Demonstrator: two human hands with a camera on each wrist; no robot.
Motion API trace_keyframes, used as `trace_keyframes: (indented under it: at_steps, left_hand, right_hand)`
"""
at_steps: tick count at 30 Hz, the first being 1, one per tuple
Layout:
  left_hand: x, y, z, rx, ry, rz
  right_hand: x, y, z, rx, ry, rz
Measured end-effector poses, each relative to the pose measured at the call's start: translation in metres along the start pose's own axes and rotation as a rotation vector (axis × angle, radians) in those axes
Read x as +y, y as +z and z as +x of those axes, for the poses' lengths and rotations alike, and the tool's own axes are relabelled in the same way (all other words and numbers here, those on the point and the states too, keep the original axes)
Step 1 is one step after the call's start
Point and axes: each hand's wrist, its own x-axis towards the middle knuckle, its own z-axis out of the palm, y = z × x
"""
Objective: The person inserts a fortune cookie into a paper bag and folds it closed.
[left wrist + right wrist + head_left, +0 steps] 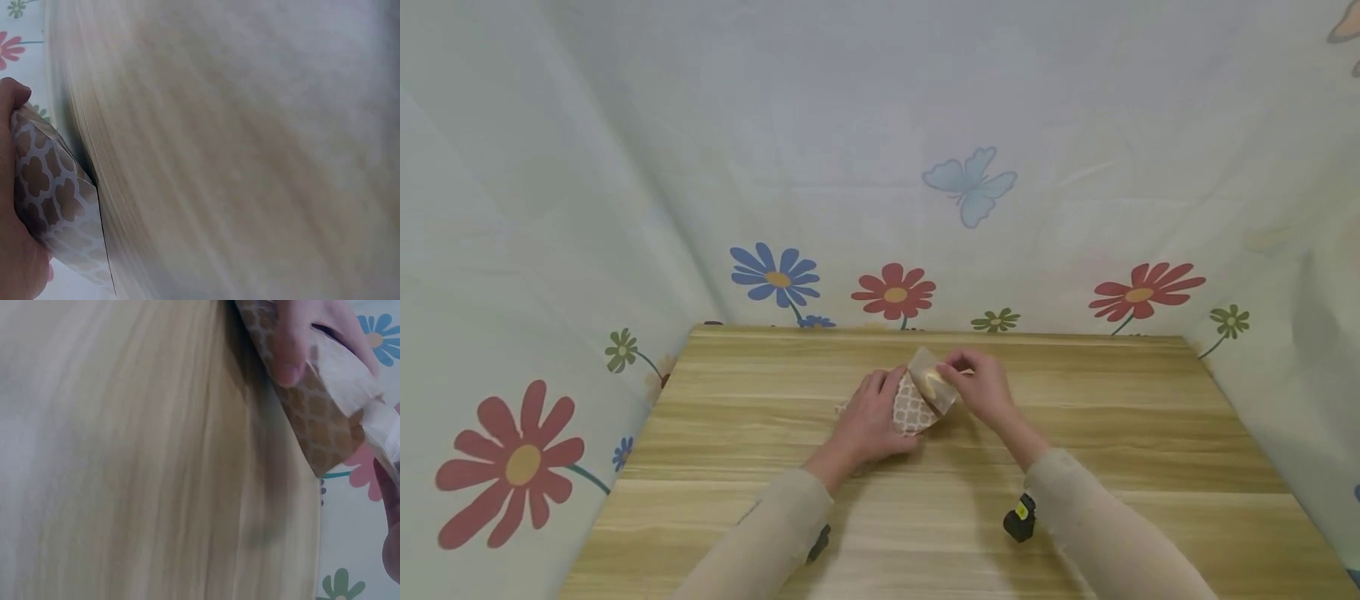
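My left hand (871,423) grips a brown paper package (914,406) with a white lattice pattern, just above the table. In the left wrist view its patterned side (59,194) shows beside the hand. A pale, shiny, thin piece (929,377) sticks out from the package's far right end. My right hand (982,387) pinches the edge of this piece between thumb and fingers. From the right wrist, the whitish piece (382,430) looks crumpled at the package's end. What the package holds is hidden.
A wood-grain table (1097,433) lies under both hands. White cloth (820,167) printed with flowers and butterflies hangs behind it and at both sides. A black device (1019,523) with a yellow mark sits by the right sleeve.
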Motion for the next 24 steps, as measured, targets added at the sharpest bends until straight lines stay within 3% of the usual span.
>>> trace_keyframes:
  at_steps: [10, 19, 24]
  left_hand:
    - [0.001, 0.002, -0.001, 0.020, -0.008, -0.009]
    - [-0.001, 0.003, -0.002, 0.054, 0.017, 0.023]
    - [-0.002, 0.001, -0.003, 0.032, 0.021, 0.072]
  right_hand:
    - [0.000, 0.018, -0.008, 0.111, -0.060, 0.018]
    - [-0.001, 0.026, -0.020, 0.146, 0.019, 0.152]
    - [0.003, 0.027, -0.022, 0.142, 0.043, 0.173]
